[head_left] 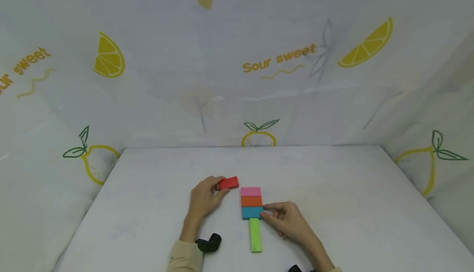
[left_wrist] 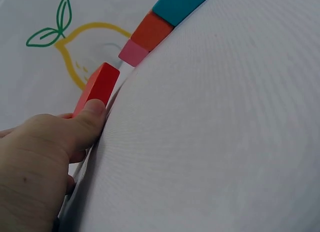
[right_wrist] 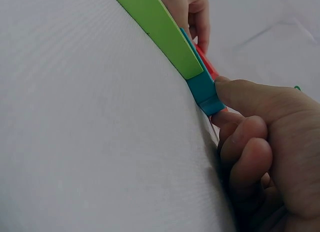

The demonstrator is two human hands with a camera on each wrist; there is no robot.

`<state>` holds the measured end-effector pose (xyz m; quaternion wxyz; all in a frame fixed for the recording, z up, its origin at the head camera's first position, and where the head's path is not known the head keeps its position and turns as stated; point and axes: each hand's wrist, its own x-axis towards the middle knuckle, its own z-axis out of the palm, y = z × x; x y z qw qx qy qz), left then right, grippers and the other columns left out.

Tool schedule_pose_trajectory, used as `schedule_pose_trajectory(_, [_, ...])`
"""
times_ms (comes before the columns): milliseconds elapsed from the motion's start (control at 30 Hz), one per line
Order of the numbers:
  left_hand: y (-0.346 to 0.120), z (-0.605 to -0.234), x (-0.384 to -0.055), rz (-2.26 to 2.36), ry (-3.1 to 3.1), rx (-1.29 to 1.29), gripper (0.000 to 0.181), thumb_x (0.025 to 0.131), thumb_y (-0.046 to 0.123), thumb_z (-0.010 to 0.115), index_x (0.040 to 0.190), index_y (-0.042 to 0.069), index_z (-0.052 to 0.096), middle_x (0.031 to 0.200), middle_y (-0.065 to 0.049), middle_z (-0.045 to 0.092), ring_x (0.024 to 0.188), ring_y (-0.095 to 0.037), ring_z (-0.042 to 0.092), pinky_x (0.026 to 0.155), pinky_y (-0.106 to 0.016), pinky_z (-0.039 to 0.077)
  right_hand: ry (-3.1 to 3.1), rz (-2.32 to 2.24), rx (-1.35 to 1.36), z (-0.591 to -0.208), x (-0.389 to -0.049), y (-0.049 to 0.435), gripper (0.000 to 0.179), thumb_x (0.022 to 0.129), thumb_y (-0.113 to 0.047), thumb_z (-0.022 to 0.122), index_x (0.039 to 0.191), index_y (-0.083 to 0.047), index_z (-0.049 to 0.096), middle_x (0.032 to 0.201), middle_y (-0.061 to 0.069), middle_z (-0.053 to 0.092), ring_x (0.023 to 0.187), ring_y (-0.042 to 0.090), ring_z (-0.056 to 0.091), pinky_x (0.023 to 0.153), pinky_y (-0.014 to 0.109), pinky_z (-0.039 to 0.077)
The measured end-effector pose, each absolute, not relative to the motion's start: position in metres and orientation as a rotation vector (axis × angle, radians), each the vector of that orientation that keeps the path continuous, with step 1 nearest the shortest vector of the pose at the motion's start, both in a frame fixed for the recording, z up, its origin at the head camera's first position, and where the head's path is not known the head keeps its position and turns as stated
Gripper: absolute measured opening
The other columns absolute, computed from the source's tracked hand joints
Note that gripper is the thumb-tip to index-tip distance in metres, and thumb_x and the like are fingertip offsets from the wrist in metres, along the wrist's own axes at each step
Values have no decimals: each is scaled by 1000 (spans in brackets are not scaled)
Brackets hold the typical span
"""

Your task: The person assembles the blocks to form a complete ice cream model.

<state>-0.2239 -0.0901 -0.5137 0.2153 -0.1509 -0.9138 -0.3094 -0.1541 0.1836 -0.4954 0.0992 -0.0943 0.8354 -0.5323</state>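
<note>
My left hand (head_left: 203, 196) pinches a red block (head_left: 228, 182) at its left end, up and left of a column of blocks. In the left wrist view the thumb lies along the red block (left_wrist: 98, 84). The column has a pink block (head_left: 250, 191) at the far end, an orange block (head_left: 251, 201) and a blue block (head_left: 252, 212). A long green block (head_left: 255, 235) extends from the blue one toward me. At the blue block's right end is my right hand (head_left: 290, 222), thumb and index finger on it. The right wrist view shows the thumb against the blue block (right_wrist: 202, 90).
The blocks lie on a white tabletop (head_left: 148, 206). Behind it hangs a white cloth (head_left: 166, 99) printed with lemons and lettering. A black wrist device (head_left: 209, 243) sits on the left wrist.
</note>
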Motion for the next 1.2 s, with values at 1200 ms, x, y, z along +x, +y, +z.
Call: schedule_pose_trajectory(1200, [-72, -511, -221, -755, -2638, -333, 34, 89, 19, 76, 122, 23, 76, 88, 2, 67, 69, -6, 47, 51, -17, 29, 2491, -1542, -264, -499, -156, 183, 39, 92, -31, 76, 117, 0, 74, 55, -4, 52, 35, 2, 44, 39, 14, 32])
